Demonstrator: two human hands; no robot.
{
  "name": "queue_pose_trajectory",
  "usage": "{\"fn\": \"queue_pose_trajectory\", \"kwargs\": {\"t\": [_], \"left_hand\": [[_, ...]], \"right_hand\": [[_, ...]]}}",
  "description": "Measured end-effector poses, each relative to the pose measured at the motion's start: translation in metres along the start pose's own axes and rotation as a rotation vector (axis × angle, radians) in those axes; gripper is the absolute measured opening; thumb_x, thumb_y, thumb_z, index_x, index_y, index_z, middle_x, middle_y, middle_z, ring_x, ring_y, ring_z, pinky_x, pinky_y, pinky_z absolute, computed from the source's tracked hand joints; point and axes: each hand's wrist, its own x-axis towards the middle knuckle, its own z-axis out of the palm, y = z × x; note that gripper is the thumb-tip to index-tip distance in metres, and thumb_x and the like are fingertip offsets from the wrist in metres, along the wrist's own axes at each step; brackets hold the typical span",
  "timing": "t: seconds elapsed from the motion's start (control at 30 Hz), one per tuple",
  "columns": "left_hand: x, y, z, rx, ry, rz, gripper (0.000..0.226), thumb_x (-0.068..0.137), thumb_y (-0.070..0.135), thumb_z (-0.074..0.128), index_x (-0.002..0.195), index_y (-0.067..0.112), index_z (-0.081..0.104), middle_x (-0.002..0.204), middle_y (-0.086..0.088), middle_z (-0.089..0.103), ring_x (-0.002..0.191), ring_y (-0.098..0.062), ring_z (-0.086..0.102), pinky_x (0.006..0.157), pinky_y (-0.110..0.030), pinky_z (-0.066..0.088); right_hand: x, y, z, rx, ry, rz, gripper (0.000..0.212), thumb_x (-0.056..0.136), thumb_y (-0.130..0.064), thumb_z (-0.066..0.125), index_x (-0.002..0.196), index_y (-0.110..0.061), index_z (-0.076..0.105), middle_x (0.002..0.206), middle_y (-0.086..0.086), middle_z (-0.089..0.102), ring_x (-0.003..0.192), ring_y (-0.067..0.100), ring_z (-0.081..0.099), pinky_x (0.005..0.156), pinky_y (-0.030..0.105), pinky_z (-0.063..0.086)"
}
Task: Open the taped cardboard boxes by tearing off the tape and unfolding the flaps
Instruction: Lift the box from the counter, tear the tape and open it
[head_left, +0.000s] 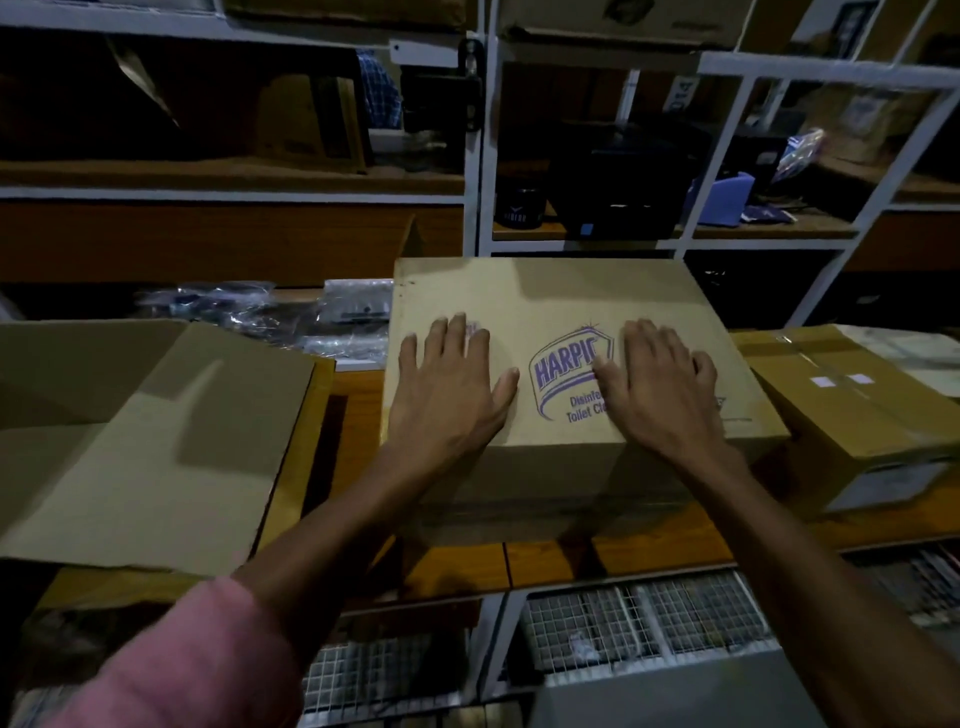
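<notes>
Now my left hand (447, 384) and right hand (660, 384) lie flat, fingers straight, gripping nothing, on the Harpic box (561, 296) beneath them; stiff, probably heavy, best taken by its side edges.

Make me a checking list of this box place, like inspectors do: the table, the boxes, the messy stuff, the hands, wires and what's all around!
Surface: wooden bench, dimly lit, carrying three boxes.
Job's things: Harpic box in the middle, printed side up, no tape seen on that face; opened box to its left with a flap folded out; taped box to its right, still sealed.
Clutter: clear plastic bags behind the boxes.
Hands: left hand and right hand both lie flat on top of the Harpic box, fingers straight.
Cables: nothing seen.
Surroundings: white-framed shelves behind, holding dark items; wire mesh baskets under the bench.
</notes>
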Motion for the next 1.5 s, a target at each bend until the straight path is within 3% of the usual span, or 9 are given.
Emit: {"fn": "queue_pose_trajectory", "kwargs": {"t": [0.23, 0.4, 0.63, 0.83, 1.0, 1.13, 1.2, 1.33, 1.5], "left_hand": [[-0.065, 0.007, 0.002, 0.049, 0.099, 0.064, 0.075, 0.100, 0.063, 0.015, 0.161, 0.019, 0.020, 0.171, -0.011, 0.009, 0.159, -0.028, 0.001, 0.125, -0.058, 0.006], [-0.099, -0.005, 0.044, 0.096, 0.155, 0.107, 0.080, 0.101, 0.060, 0.033, 0.163, 0.013, 0.016, 0.171, -0.015, -0.002, 0.158, -0.035, -0.005, 0.123, -0.062, 0.009], [-0.125, -0.011, 0.076, 0.124, 0.037, 0.064, 0.080, 0.086, 0.044, 0.067, 0.154, 0.020, 0.033, 0.156, -0.011, 0.027, 0.138, -0.035, 0.031, 0.114, -0.060, 0.028], [-0.124, 0.000, 0.070, -0.043, 0.086, 0.134, 0.069, 0.092, 0.046, 0.063, 0.148, 0.023, 0.030, 0.145, -0.007, 0.029, 0.120, -0.029, 0.035, 0.098, -0.044, 0.041], [-0.108, 0.007, 0.058, -0.065, 0.111, 0.207, 0.045, 0.100, 0.046, 0.046, 0.136, 0.020, 0.050, 0.135, -0.005, 0.050, 0.121, -0.025, 0.044, 0.098, -0.041, 0.043], [-0.077, 0.009, 0.042, -0.095, 0.153, 0.253, 0.041, 0.101, 0.037, 0.042, 0.134, 0.016, 0.054, 0.134, -0.006, 0.056, 0.129, -0.024, 0.048, 0.116, -0.047, 0.029], [-0.060, 0.000, 0.032, -0.039, 0.090, 0.173, 0.042, 0.102, 0.037, 0.043, 0.139, 0.018, 0.050, 0.145, -0.006, 0.049, 0.140, -0.025, 0.037, 0.118, -0.052, 0.025], [-0.042, -0.038, 0.025, 0.050, 0.065, -0.026, 0.053, 0.094, 0.049, 0.050, 0.142, 0.026, 0.047, 0.154, -0.003, 0.042, 0.152, -0.030, 0.020, 0.114, -0.070, -0.014], [-0.037, -0.075, 0.046, -0.378, -0.082, -0.375, 0.053, 0.097, 0.039, 0.056, 0.146, 0.023, 0.043, 0.154, -0.008, 0.039, 0.146, -0.032, 0.028, 0.114, -0.068, 0.028]], "right_hand": [[-0.077, -0.004, -0.004, -0.021, 0.124, 0.006, 0.073, 0.101, -0.064, 0.014, 0.156, -0.018, 0.027, 0.169, 0.009, 0.016, 0.156, 0.029, 0.012, 0.120, 0.061, 0.012], [-0.114, -0.010, 0.036, -0.026, 0.115, 0.014, 0.076, 0.102, -0.060, 0.023, 0.162, -0.014, 0.014, 0.171, 0.012, -0.003, 0.157, 0.033, -0.004, 0.120, 0.065, 0.005], [-0.135, -0.016, 0.068, -0.008, 0.022, -0.013, 0.075, 0.083, -0.036, 0.075, 0.146, -0.015, 0.041, 0.142, 0.021, 0.036, 0.129, 0.044, 0.036, 0.095, 0.062, 0.042], [-0.135, -0.028, 0.069, -0.050, 0.155, -0.090, 0.030, 0.093, -0.040, 0.061, 0.108, -0.014, 0.060, 0.106, 0.012, 0.049, 0.097, 0.030, 0.047, 0.083, 0.045, 0.040], [-0.110, -0.042, 0.052, 0.123, 0.362, -0.165, 0.030, 0.098, -0.035, 0.046, 0.092, -0.013, 0.065, 0.091, 0.007, 0.059, 0.087, 0.026, 0.052, 0.075, 0.036, 0.033], [-0.071, -0.063, 0.041, 0.251, 0.150, -0.178, 0.025, 0.100, -0.030, 0.048, 0.105, -0.012, 0.065, 0.105, 0.008, 0.058, 0.098, 0.024, 0.054, 0.082, 0.036, 0.046], [-0.057, -0.074, 0.044, 0.211, -0.005, -0.196, 0.027, 0.102, -0.035, 0.049, 0.114, -0.017, 0.064, 0.120, 0.007, 0.057, 0.111, 0.023, 0.053, 0.094, 0.038, 0.043], [-0.050, -0.087, 0.058, 0.094, -0.191, -0.140, 0.052, 0.102, -0.056, 0.031, 0.142, -0.026, 0.047, 0.153, 0.004, 0.042, 0.140, 0.025, 0.035, 0.114, 0.049, 0.025], [-0.048, -0.087, 0.068, 0.011, -0.212, -0.127, 0.061, 0.102, -0.057, 0.023, 0.154, -0.026, 0.033, 0.163, 0.005, 0.029, 0.150, 0.026, 0.023, 0.118, 0.051, 0.018]]}}
